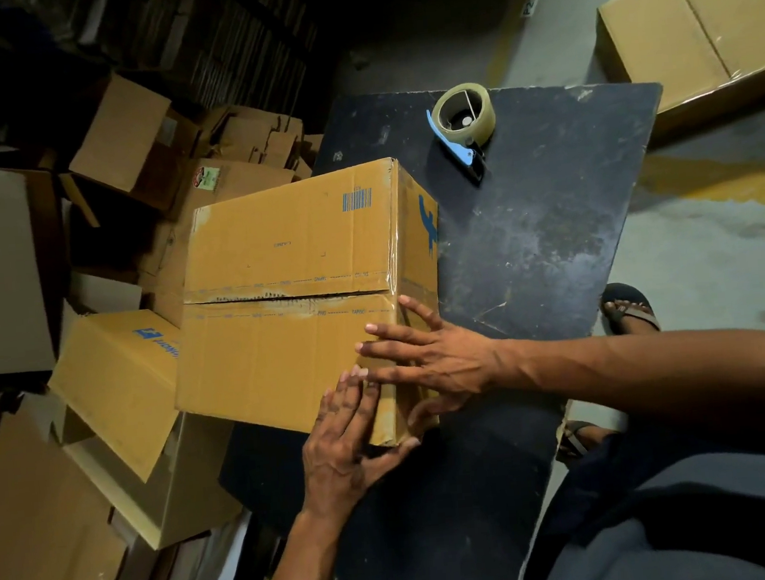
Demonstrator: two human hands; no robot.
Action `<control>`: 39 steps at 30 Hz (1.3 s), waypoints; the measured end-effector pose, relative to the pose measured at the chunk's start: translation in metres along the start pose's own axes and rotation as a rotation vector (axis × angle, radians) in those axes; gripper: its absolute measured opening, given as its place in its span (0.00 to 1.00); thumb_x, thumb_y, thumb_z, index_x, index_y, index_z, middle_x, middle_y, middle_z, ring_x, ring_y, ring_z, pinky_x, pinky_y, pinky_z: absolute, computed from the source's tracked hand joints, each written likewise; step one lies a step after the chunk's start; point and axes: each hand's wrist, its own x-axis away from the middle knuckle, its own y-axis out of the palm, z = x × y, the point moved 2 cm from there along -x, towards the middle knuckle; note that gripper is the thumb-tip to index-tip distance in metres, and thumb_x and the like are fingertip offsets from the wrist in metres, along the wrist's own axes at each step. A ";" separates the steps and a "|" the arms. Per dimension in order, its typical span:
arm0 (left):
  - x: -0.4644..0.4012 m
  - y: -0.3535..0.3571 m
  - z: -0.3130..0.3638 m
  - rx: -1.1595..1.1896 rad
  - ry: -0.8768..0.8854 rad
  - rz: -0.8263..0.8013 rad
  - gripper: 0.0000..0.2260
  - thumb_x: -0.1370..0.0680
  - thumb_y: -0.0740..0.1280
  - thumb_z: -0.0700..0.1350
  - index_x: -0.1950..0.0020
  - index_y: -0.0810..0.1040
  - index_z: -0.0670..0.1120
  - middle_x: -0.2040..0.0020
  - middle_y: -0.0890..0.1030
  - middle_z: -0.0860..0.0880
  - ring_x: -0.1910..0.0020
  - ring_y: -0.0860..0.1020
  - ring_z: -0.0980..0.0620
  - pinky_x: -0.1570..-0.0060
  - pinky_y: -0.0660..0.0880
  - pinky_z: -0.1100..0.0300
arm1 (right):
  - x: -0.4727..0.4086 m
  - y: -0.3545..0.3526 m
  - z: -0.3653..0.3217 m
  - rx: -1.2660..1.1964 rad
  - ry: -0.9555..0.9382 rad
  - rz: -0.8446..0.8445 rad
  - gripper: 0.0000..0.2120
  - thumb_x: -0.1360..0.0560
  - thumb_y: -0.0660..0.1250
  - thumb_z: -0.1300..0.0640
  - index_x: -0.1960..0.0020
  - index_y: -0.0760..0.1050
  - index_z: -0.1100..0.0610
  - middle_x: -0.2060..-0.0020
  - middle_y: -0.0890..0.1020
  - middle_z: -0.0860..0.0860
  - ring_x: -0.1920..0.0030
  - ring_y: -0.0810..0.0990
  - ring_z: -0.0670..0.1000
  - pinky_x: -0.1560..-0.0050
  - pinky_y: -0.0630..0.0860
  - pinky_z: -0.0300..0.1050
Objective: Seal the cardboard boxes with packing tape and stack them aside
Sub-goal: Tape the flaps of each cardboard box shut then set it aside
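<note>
A brown cardboard box [286,270] with blue print and a barcode stands on the left part of a dark table [542,238], overhanging its left edge. Its top flaps meet at a seam across the middle. My right hand [428,355] lies flat with fingers spread on the box's near right edge. My left hand [343,441] presses the near right corner, fingers on top and thumb under the corner. A tape dispenser [465,118] with a clear tape roll and blue handle rests at the table's far edge, away from both hands.
Many cardboard boxes [116,387] are piled on the floor to the left of the table. Another large box [700,26] sits at the far right. My sandalled feet [627,310] are on the concrete floor right of the table.
</note>
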 end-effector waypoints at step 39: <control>0.005 -0.007 -0.009 -0.052 0.049 -0.118 0.43 0.24 0.65 0.70 0.19 0.65 0.41 0.19 0.64 0.44 0.19 0.62 0.46 0.25 0.67 0.40 | 0.006 0.009 -0.012 -0.165 0.148 0.200 0.42 0.26 0.64 0.25 0.20 0.65 0.47 0.19 0.63 0.53 0.17 0.52 0.58 0.24 0.52 0.74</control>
